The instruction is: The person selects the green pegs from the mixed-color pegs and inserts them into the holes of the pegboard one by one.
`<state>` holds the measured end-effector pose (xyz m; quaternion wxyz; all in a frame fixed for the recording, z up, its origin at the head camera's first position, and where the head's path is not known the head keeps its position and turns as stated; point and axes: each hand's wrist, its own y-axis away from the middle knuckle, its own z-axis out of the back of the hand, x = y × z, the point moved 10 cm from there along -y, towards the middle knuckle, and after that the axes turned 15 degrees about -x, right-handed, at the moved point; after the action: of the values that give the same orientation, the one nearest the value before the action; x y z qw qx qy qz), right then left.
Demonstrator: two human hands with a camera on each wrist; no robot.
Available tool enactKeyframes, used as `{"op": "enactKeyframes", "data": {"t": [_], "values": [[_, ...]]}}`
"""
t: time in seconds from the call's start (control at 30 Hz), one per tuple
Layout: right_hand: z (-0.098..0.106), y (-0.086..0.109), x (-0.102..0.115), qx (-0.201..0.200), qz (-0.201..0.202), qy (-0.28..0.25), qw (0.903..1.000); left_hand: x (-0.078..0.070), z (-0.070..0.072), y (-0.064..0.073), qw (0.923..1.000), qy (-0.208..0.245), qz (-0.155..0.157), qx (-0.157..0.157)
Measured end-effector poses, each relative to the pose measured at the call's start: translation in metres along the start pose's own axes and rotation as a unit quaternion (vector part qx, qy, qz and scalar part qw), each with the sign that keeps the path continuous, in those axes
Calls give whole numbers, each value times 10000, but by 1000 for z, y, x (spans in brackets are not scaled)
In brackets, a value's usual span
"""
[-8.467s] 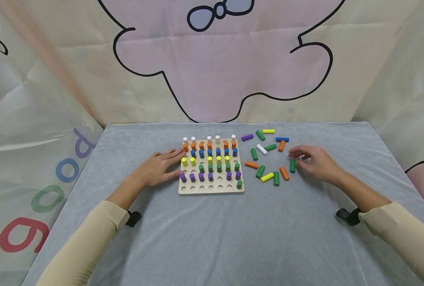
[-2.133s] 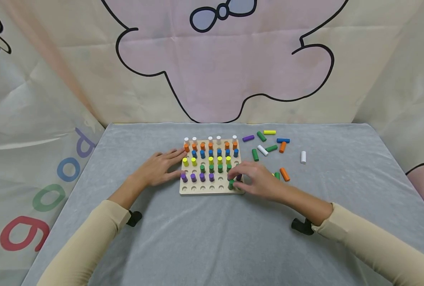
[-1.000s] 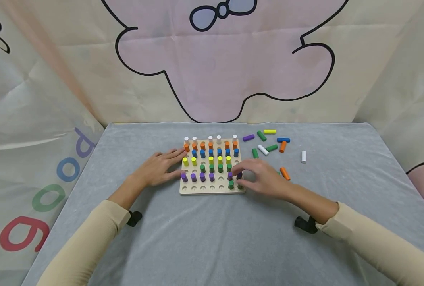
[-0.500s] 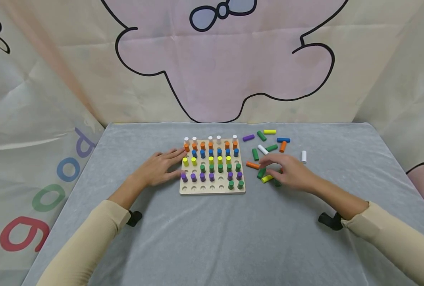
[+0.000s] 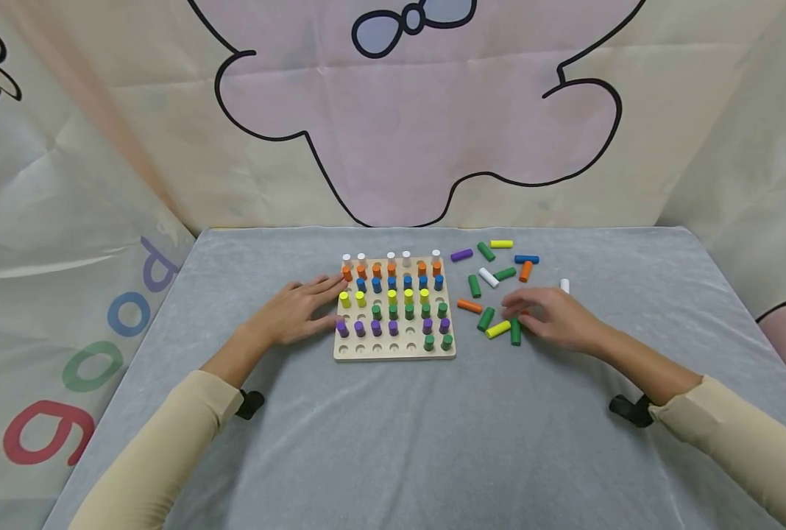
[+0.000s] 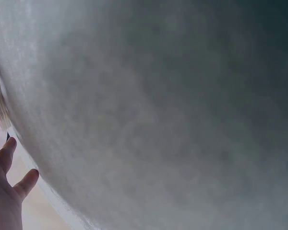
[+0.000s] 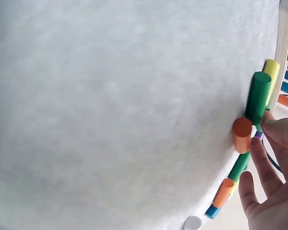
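Observation:
A pale wooden pegboard [image 5: 366,355] lies mid-table, with rows of coloured pegs upright in its holes. My left hand [image 5: 295,313] rests against its left edge, fingers spread and holding nothing. Two green pegs, one of them the corner peg [image 5: 447,341], stand at the right end of the front row. To the right my right hand [image 5: 555,318] hovers over loose pegs, fingers slightly bent. Its thumb and index fingertips come close to a lying green peg [image 7: 258,98] without visibly gripping it. An orange peg [image 7: 242,135] lies beside the fingers, hidden under the hand in the head view.
Around the right hand lie a yellow peg [image 5: 497,330], another green peg [image 5: 486,319] and an orange peg [image 5: 469,305]. Farther back are a purple peg [image 5: 461,255], a blue peg [image 5: 526,259] and several others. A white peg [image 5: 565,285] lies apart, partly covered by the hand.
A second green peg now stands in the front row, and a white peg lies farther right. My right hand has left the board and moved right over the loose pegs. The left hand stays put.

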<state>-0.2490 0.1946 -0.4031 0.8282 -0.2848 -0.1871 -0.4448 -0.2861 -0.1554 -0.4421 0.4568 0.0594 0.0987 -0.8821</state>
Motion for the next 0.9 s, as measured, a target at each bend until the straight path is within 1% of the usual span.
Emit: {"op": "enactKeyframes", "data": {"t": [0.23, 0.57, 0.77, 0.9], "values": [[-3, 5, -10, 87, -201, 107, 9997, -1, 0, 0, 10000, 3, -1, 30], [-3, 10, -7, -169, 182, 278, 9993, -1, 1, 0, 10000, -37, -35, 10], [-1, 11, -6, -241, 240, 331, 9989, -1, 1, 0, 10000, -17, -16, 25], [-1, 12, -6, -204, 191, 311, 9991, -1, 0, 0, 10000, -33, -34, 40]]}}
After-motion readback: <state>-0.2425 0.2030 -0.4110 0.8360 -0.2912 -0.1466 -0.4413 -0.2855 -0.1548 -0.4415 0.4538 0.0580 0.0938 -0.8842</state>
